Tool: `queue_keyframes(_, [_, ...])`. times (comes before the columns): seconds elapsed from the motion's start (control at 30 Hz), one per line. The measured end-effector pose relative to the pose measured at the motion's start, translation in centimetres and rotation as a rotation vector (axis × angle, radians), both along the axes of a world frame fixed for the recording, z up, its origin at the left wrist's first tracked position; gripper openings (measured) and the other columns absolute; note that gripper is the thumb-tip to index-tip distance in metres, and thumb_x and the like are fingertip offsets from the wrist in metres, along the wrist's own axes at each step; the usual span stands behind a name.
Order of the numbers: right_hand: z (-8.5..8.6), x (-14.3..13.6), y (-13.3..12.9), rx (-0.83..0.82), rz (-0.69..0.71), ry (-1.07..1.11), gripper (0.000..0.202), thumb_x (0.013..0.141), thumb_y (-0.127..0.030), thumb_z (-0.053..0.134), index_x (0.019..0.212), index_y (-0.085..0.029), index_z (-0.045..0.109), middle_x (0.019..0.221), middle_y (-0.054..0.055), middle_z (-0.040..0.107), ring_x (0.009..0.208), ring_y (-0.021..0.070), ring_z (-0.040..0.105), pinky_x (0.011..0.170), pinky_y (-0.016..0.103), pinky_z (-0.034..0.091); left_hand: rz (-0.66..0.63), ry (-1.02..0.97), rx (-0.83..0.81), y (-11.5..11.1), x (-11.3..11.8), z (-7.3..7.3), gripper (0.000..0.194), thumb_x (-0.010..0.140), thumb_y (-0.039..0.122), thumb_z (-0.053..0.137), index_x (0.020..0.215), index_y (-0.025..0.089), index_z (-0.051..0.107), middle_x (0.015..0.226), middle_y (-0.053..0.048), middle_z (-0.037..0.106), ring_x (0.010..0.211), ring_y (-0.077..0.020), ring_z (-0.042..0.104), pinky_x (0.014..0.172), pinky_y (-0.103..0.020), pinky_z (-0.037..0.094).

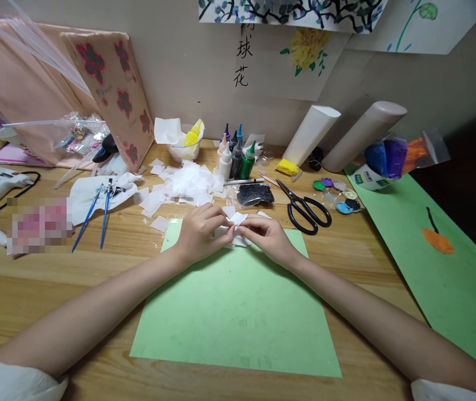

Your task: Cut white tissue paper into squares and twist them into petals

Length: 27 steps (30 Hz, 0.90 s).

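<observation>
My left hand (204,233) and my right hand (268,236) meet over the far edge of a green sheet of paper (229,312). Between their pinched fingertips is a small white paper piece (238,219); its lower part hangs just over the green sheet. Both hands are closed on it, thumbs against forefingers. Just beyond my left hand lies a heap of white paper squares (188,181), some loose on the wooden table. To the right of my right hand rest scissors (305,209) with black handles. A packet of black material (255,195) lies beyond the fingers.
Paint bottles (236,159) and a bowl (184,149) stand near the wall. Two blue brushes (105,214) lie on a stained tissue (83,197) at left, near a glue gun (1,184). On the right are a second green sheet (442,278) and paint lids (338,192).
</observation>
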State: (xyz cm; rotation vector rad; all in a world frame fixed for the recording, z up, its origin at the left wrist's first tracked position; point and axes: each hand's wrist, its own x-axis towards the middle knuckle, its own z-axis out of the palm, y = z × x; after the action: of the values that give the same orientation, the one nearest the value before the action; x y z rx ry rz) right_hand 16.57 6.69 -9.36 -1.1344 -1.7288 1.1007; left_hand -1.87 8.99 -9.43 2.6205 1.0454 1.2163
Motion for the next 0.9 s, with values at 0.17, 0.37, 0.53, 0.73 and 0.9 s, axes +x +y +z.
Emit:
queue_keyframes(0.17, [0.09, -0.17, -0.01, 0.007, -0.004, -0.021, 0.015, 0.082, -0.026, 0.057, 0.079, -0.016, 0.068, 0.071, 0.002, 0.054, 0.062, 0.0117, 0.044, 0.056, 0.026, 0.033, 0.008, -0.011, -0.056, 0.06, -0.03, -0.04, 0.012, 0.076, 0.024, 0.06, 0.067, 0.017, 0.062, 0.067, -0.002, 0.06, 0.065, -0.0129, 0.051, 0.058, -0.025, 0.039])
queue_keyframes(0.37, [0.07, -0.21, 0.0, 0.002, -0.029, -0.036, 0.015, 0.082, -0.025, 0.057, 0.075, -0.016, 0.066, 0.071, 0.002, 0.057, 0.062, 0.0119, 0.046, 0.056, 0.026, 0.034, -0.008, 0.02, -0.105, 0.09, 0.0, 0.0, 0.011, 0.076, 0.025, 0.059, 0.07, 0.017, 0.062, 0.069, -0.002, 0.06, 0.067, -0.0138, 0.053, 0.06, -0.025, 0.04])
queue_keyframes(0.53, [-0.06, -0.09, 0.04, 0.003, -0.05, -0.038, 0.015, 0.081, -0.026, 0.057, 0.075, -0.016, 0.066, 0.072, 0.002, 0.059, 0.064, 0.0126, 0.047, 0.057, 0.026, 0.035, -0.022, 0.028, -0.119, 0.07, 0.04, 0.0, 0.012, 0.077, 0.027, 0.059, 0.073, 0.017, 0.064, 0.071, -0.003, 0.061, 0.067, -0.0139, 0.054, 0.06, -0.025, 0.041])
queue_keyframes(0.73, [-0.06, -0.09, -0.01, 0.017, -0.033, -0.057, 0.016, 0.082, -0.026, 0.056, 0.074, -0.016, 0.066, 0.071, 0.002, 0.057, 0.062, 0.0119, 0.046, 0.056, 0.026, 0.034, -0.031, 0.022, -0.115, 0.06, 0.05, 0.14, 0.012, 0.076, 0.023, 0.059, 0.067, 0.017, 0.063, 0.067, -0.002, 0.06, 0.065, -0.0135, 0.053, 0.058, -0.025, 0.04])
queue_keyframes(0.9, [-0.16, -0.13, -0.07, 0.026, -0.02, -0.053, 0.014, 0.08, -0.027, 0.058, 0.076, -0.015, 0.066, 0.07, 0.001, 0.055, 0.059, 0.0107, 0.042, 0.053, 0.025, 0.032, -0.015, 0.038, -0.117, 0.07, 0.06, 0.33, 0.013, 0.076, 0.023, 0.058, 0.065, 0.017, 0.061, 0.066, -0.002, 0.06, 0.064, -0.0134, 0.052, 0.059, -0.026, 0.04])
